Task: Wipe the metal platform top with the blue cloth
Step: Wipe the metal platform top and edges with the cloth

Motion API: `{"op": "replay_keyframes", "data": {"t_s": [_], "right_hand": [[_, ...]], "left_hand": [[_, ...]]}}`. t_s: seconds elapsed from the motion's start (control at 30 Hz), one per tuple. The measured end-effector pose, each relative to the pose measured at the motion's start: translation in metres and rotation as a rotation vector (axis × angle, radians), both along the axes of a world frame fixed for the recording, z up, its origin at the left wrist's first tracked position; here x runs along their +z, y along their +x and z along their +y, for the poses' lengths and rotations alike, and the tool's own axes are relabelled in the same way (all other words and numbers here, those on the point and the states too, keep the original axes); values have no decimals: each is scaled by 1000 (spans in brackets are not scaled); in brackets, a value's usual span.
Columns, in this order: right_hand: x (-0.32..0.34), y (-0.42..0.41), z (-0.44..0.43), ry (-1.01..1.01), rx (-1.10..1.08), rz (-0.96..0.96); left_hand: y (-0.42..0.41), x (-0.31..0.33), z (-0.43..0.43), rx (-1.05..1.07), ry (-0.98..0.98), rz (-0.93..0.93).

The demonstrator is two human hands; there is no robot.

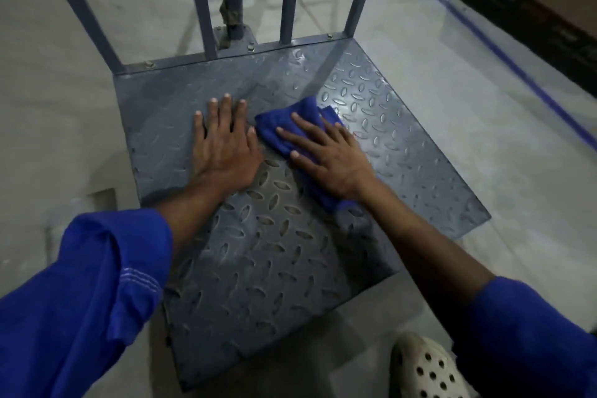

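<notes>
Leaning over the grey diamond-tread metal platform top point(258, 252), both forearms stretched forward from rolled blue sleeves point(97, 284). Bracing with the left hand point(223, 145): palm down on bare metal near the plate's middle, fingers straight and slightly spread, holding nothing. Pressing the crumpled blue cloth point(274, 129) flat under the right hand point(326, 155), fingers extended and fanned toward the left, not curled into the fabric. With the cloth right of centre, just beside the left thumb, one end trailing out beneath the right wrist.
</notes>
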State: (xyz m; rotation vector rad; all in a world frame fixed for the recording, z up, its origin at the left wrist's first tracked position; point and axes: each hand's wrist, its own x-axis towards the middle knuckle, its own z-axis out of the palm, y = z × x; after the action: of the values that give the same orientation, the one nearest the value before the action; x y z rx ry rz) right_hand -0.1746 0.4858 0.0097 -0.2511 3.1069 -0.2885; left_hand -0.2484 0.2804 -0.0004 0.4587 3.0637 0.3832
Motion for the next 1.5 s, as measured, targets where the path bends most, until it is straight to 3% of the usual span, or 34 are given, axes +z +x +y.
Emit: {"op": "replay_keyframes", "data": {"t_s": [0.07,0.17,0.27,0.43,0.5,0.6,0.67,0.87,0.97,1.1,1.17,1.33,1.43,1.5], "right_hand": [[3,5,24,-3,-38,32],[6,12,62,-62,-387,26],[5,46,39,-142,-693,34],[-7,133,-35,-114,-272,22],[-4,120,-6,-89,-339,23],[4,87,51,-114,-694,-17],[4,89,39,-145,-777,5],[-14,175,-142,-115,-348,66],[-10,146,-86,-114,-323,60],[-4,106,12,-126,-698,44],[-6,114,-6,-149,-807,60],[-14,167,-139,-96,-382,53],[-11,135,-106,-102,-276,8],[-6,98,-59,-70,-391,-12]], "left_hand": [[13,0,-6,-21,20,20],[31,-3,-15,-51,27,40],[41,-3,-23,-80,5,28],[45,0,-27,-101,-16,5],[49,0,-30,-112,-28,-10],[55,-1,-39,-129,-47,-34],[58,-1,-41,-132,-56,-39],[55,-1,-46,-150,-36,-1],[50,-4,-64,-84,-38,34],[48,-4,-84,18,-6,17],[44,-3,-85,20,2,21],[31,2,-82,37,0,36],[28,3,-84,41,17,38],[29,2,-85,39,23,40]]}}
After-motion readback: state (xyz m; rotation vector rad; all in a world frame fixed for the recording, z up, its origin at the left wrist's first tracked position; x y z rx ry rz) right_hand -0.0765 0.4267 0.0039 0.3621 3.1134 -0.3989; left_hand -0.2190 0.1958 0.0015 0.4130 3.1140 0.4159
